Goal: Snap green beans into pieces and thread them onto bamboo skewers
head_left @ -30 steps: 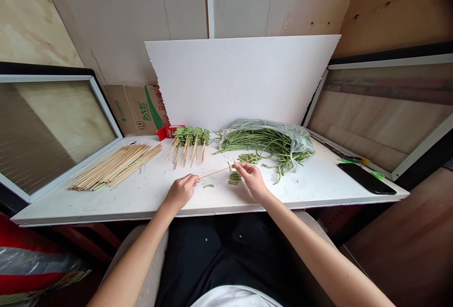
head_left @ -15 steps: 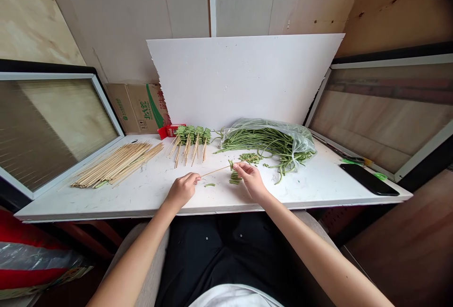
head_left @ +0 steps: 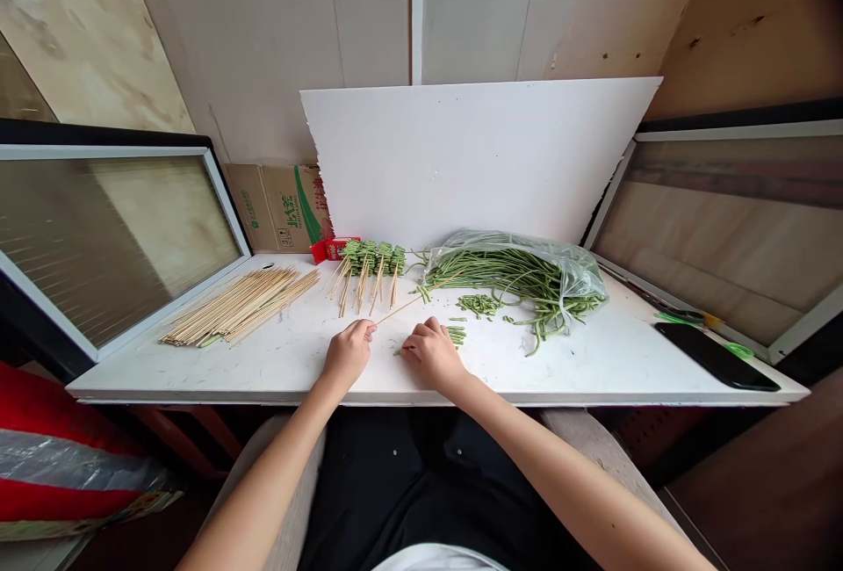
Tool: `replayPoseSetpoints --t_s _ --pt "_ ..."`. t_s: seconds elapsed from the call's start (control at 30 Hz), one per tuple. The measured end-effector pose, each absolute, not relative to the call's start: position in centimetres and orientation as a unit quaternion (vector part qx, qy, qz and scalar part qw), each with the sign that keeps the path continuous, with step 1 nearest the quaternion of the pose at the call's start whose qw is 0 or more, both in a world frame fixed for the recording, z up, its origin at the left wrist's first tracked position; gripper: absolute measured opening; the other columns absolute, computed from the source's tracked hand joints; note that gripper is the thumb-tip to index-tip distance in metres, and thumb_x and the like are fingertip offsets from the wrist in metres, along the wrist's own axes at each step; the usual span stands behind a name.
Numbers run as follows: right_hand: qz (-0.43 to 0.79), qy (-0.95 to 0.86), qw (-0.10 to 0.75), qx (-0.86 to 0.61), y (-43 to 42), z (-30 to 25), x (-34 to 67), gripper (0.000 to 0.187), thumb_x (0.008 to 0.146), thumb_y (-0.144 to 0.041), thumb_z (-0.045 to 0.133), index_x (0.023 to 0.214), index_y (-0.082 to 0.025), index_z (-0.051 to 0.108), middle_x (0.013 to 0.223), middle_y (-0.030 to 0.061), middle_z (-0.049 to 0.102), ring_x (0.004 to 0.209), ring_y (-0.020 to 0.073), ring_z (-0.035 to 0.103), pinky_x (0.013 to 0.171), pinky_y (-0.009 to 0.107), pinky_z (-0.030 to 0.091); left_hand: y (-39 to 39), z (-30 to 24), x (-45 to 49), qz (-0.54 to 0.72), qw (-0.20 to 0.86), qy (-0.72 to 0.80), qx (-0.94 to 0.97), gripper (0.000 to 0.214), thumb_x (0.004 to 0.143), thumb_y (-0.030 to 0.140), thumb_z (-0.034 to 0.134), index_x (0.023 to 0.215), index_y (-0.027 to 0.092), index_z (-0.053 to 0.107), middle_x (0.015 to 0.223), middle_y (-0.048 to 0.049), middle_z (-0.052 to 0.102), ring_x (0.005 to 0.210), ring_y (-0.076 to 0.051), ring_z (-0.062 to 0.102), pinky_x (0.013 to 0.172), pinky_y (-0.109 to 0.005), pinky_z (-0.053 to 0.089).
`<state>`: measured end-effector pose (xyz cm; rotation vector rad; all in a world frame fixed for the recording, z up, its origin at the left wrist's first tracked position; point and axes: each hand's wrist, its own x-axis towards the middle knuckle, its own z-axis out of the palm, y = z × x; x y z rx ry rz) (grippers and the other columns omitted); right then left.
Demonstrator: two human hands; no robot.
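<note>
My left hand (head_left: 349, 351) pinches the near end of a bamboo skewer (head_left: 401, 309) that slants up to the right, with a green bean piece (head_left: 425, 293) near its tip. My right hand (head_left: 431, 351) rests knuckles-up on the white table (head_left: 593, 360), its fingers curled down over a loose bean piece (head_left: 399, 350). Cut bean pieces (head_left: 456, 334) lie just right of that hand. More cut pieces (head_left: 479, 303) sit further back.
A clear bag of long green beans (head_left: 520, 268) lies at the back right. Finished bean skewers (head_left: 369, 268) and a heap of bare skewers (head_left: 241, 307) are to the left. A black phone (head_left: 715, 356) lies far right. A white board (head_left: 474, 158) leans behind.
My right hand has left the skewer's tip and dropped down-left onto the loose bean piece near my left hand. The skewer now tilts up higher. The camera has shifted a little.
</note>
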<state>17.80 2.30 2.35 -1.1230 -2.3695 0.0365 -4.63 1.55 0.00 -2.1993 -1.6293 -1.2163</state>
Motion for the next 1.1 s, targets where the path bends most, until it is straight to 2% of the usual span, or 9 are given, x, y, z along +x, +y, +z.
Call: replayPoseSetpoints --t_s 0.07,0.17,0.27,0.33,0.43,0.6,1.1 --pt "0.02 -0.873 0.27 -0.405 2.6 2.6 18.2 0.014 0.098 -0.027 0.065 0.096 -0.023 0.079 0.096 0.0123 0.073 0.105 0.031 0.055 0.088 0.042 0.045 1.5 0.0 -4.6 -0.403 0.069 -0.545 -0.732 0.036 0.082 -0.006 0.046 0.098 0.02 0.066 0.089 -0.0036 0.075 0.08 -0.018 0.073 0.071 -0.027 0.056" --pt "0.114 -0.841 0.362 -0.385 3.2 2.9 20.6 0.016 0.099 -0.033 0.063 0.098 -0.024 0.076 0.095 0.0096 0.075 0.101 0.029 0.059 0.088 0.041 0.048 1.6 -0.1 -4.6 -0.402 0.061 -0.549 -0.73 0.039 0.079 -0.007 0.045 0.097 0.02 0.066 0.088 -0.0032 0.074 0.079 -0.018 0.072 0.072 -0.027 0.056" --pt "0.243 -0.74 0.478 -0.407 4.4 2.7 24.4 0.031 0.096 -0.05 0.064 0.108 -0.024 0.075 0.102 0.0093 0.076 0.091 0.0268 0.065 0.079 0.039 0.05 1.7 -0.1 -4.6 -0.396 0.056 -0.554 -0.73 0.041 0.076 -0.009 0.043 0.096 0.02 0.066 0.087 -0.0029 0.074 0.079 -0.017 0.072 0.073 -0.026 0.055" --pt "0.296 -0.665 0.531 -0.434 5.5 2.4 26.9 0.041 0.092 -0.06 0.065 0.104 -0.022 0.077 0.107 0.011 0.077 0.091 0.0274 0.067 0.073 0.037 0.049 1.7 -0.1 -4.7 -0.388 0.056 -0.556 -0.733 0.042 0.075 -0.009 0.043 0.096 0.02 0.065 0.087 -0.0024 0.074 0.078 -0.017 0.071 0.072 -0.026 0.054" --pt "0.361 -0.572 0.593 -0.437 7.0 1.9 29.5 0.051 0.083 -0.069 0.07 0.1 -0.021 0.076 0.1 0.0113 0.078 0.093 0.0284 0.068 0.069 0.035 0.048 1.6 -0.1 -4.8 -0.377 0.062 -0.558 -0.737 0.042 0.075 -0.007 0.044 0.096 0.021 0.066 0.087 -0.002 0.074 0.077 -0.017 0.071 0.07 -0.025 0.052" --pt "0.421 -0.532 0.606 -0.415 8.0 1.2 30.7 0.051 0.079 -0.073 0.071 0.094 -0.023 0.075 0.1 0.0086 0.076 0.089 0.0249 0.067 0.067 0.033 0.047 1.5 -0.1 -4.9 -0.365 0.067 -0.549 -0.749 0.04 0.076 -0.005 0.044 0.096 0.022 0.067 0.091 -0.0019 0.075 0.078 -0.017 0.071 0.072 -0.025 0.052" --pt "0.498 -0.505 0.597 -0.375 7.7 1.3 30.6 0.043 0.077 -0.063 0.08 0.097 -0.026 0.077 0.099 0.0051 0.071 0.085 0.0196 0.059 0.064 0.028 0.045 1.5 -0.2 -4.9 -0.348 0.067 -0.551 -0.755 0.029 0.088 0.004 0.047 0.095 0.023 0.069 0.094 -0.0015 0.076 0.079 -0.018 0.071 0.069 -0.027 0.049"
